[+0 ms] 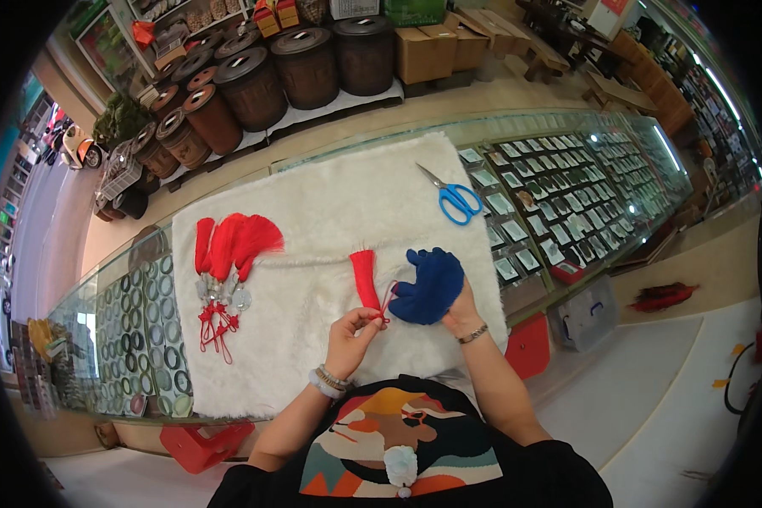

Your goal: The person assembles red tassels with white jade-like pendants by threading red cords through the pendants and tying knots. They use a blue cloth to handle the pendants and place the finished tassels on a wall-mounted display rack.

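My left hand (353,337) pinches a thin red cord (386,315) between thumb and fingertips. Right by those fingertips lies a red tassel (363,278), its fringe pointing away from me on the white fur cloth (305,203). Most of my right hand (461,311) is hidden by a dark blue, soft, lobed mass (430,286); whether it is a glove or a bundle I cannot tell. The red cord runs up to the left edge of this mass. Several red tassels (237,241) with pale beads and red knotted cords (218,320) are grouped at the left.
Blue-handled scissors (459,204) rest at the cloth's far right. The cloth covers a glass display counter with rows of bangles (140,330) at left and small packaged pieces (559,195) at right. Large dark lidded jars (250,85) stand beyond; red stools (205,444) are close below.
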### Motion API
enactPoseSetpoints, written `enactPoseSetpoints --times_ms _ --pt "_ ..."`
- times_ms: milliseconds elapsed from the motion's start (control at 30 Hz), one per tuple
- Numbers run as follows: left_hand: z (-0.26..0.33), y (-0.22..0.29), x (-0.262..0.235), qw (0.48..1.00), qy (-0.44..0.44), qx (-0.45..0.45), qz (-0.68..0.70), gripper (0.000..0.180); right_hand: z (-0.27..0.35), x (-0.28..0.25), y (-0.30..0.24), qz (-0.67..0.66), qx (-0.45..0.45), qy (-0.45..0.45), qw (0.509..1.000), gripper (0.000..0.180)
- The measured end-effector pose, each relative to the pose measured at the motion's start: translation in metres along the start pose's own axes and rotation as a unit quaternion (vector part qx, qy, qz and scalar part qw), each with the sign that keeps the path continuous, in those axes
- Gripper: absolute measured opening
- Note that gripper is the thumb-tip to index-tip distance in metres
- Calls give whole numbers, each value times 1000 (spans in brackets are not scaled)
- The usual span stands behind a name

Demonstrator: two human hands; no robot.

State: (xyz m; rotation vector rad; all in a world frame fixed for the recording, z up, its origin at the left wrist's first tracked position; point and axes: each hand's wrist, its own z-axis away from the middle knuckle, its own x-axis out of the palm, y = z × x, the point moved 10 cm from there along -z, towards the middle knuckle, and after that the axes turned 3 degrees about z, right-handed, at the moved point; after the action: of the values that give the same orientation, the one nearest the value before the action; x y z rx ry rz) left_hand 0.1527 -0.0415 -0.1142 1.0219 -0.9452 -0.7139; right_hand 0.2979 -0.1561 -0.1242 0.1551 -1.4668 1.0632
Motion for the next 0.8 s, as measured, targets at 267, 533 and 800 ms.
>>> enactPoseSetpoints --times_ms 267,533,800 --pt "-20 105 19 996 -83 34 -7 25 5 41 -17 333 -3 -176 926 44" --pt "-23 216 75 971 -186 145 -29 23 -5 127 -13 421 54 -287 859 48" --pt "-28 246 85 966 -154 192 -83 25 10 210 -45 422 -203 -290 835 32"
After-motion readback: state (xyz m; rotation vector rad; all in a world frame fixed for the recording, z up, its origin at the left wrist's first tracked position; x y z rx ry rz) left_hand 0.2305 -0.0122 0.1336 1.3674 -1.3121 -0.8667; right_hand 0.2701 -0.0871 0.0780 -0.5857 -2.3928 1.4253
